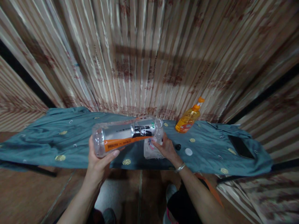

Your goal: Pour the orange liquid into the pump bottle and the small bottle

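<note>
A large clear plastic bottle (126, 133) with a silver, black and orange label is tilted nearly level, its neck to the right and slightly higher than its base. My left hand (99, 158) grips it around the base end. Below the bottle's neck sits a small translucent container (151, 151), perhaps a jar or cup, on the cloth. My right hand (167, 146) is closed around the container's right side, near the bottle's mouth. The overlap of neck, container and fingers hides the exact contact. A black cap (177, 147) and a white round lid (188, 151) lie just right of that hand.
A dish soap bottle (188, 119) with yellow liquid and an orange top stands at the back of the table, covered by a green cloth (77, 140). A dark phone (241, 147) lies at the right. Behind hangs a striped curtain (140, 62).
</note>
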Demonstrator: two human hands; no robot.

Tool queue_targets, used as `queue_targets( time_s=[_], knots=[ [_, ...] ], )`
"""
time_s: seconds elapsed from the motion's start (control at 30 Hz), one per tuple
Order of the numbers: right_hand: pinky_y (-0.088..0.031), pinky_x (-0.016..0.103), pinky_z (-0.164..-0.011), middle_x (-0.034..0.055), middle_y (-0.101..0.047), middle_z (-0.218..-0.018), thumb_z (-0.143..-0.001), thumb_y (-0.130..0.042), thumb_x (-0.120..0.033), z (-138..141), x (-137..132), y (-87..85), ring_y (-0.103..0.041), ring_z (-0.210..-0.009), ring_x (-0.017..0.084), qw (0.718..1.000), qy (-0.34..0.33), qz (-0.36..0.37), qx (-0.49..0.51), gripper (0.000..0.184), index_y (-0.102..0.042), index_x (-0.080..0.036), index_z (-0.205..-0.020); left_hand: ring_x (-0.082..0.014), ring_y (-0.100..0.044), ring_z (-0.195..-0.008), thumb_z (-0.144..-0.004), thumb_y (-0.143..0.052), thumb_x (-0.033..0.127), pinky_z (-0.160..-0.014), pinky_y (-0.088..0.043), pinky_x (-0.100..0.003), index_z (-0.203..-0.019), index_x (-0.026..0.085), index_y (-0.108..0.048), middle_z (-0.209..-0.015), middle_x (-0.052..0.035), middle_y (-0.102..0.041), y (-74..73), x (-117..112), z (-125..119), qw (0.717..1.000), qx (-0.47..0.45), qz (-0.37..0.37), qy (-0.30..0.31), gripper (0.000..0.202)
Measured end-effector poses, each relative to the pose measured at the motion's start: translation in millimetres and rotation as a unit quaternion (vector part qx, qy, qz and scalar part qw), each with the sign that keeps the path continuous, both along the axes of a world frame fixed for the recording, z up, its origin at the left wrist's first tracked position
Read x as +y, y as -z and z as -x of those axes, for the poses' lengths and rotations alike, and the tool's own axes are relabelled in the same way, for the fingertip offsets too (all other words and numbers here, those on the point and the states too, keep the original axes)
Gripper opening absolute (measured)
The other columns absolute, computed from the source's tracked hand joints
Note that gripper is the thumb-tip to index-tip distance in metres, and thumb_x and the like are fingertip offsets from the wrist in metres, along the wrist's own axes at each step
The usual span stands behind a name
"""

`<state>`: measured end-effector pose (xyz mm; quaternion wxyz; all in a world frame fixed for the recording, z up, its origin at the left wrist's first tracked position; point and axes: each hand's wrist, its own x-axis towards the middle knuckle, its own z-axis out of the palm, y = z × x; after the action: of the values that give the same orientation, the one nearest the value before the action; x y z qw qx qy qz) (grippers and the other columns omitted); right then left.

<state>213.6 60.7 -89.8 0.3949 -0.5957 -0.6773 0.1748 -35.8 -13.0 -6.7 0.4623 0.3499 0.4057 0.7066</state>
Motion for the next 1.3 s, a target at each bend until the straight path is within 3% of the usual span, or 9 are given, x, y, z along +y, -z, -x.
queue_targets(
  time_s=[0.27,0.57,0.87,1.1,1.3],
  knots=[
    [-0.053,0.041,-0.076,0.0115,-0.07,-0.094,-0.078,-0.067,-0.043,1.7,0.8,2.8,-0.069,-0.085,0.03,0.999,0.022,0.012,-0.021,0.056,-0.049,-0.014,-0.122,-0.0275,-0.065,-0.096,-0.051,-0.086,0.016,-0.082,-0.058,-0.049,-0.136,0.028,-0.041,-0.111,-0.0058,-0.064,3.8,4.1,2.9,1.0,-0.015,-0.003,0.018,0.096],
    [-0.053,0.037,-0.073,0.0052,-0.07,-0.086,-0.076,-0.07,-0.04,5.2,3.0,1.6,-0.069,-0.082,0.026,0.999,0.035,0.03,0.011,0.055,-0.051,-0.019,-0.124,-0.0213,-0.065,-0.093,-0.05,-0.087,0.014,-0.077,-0.061,-0.043,-0.128,0.029,-0.046,-0.122,-0.005,-0.058,2.3,5.6,-1.2,0.999,-0.034,-0.016,0.019,0.089],
    [-0.054,0.038,-0.074,0.0053,-0.07,-0.089,-0.075,-0.069,-0.038,7.5,-0.6,-6.4,-0.069,-0.083,0.026,0.998,0.018,0.037,0.039,0.048,-0.053,-0.018,-0.116,-0.0205,-0.065,-0.095,-0.05,-0.087,0.014,-0.078,-0.061,-0.043,-0.125,0.03,-0.049,-0.122,-0.0039,-0.057,1.5,4.7,0.6,0.999,-0.035,-0.029,0.021,0.085],
    [-0.054,0.043,-0.08,0.0045,-0.07,-0.094,-0.076,-0.069,-0.04,5.6,1.5,-2.5,-0.068,-0.087,0.026,0.999,0.005,0.032,0.043,0.047,-0.051,-0.023,-0.116,-0.0214,-0.065,-0.096,-0.051,-0.086,0.014,-0.078,-0.061,-0.044,-0.125,0.03,-0.048,-0.125,-0.0047,-0.056,0.0,3.5,-0.1,0.999,-0.03,-0.024,0.02,0.085],
    [-0.054,0.039,-0.081,0.0072,-0.07,-0.098,-0.075,-0.069,-0.038,7.1,1.0,-1.3,-0.068,-0.091,0.027,0.998,0.011,0.041,0.054,0.048,-0.05,-0.021,-0.116,-0.0217,-0.064,-0.097,-0.05,-0.086,0.014,-0.079,-0.061,-0.045,-0.125,0.031,-0.047,-0.124,-0.0041,-0.056,0.7,3.6,0.4,0.999,-0.027,-0.023,0.019,0.086]
  ],
)
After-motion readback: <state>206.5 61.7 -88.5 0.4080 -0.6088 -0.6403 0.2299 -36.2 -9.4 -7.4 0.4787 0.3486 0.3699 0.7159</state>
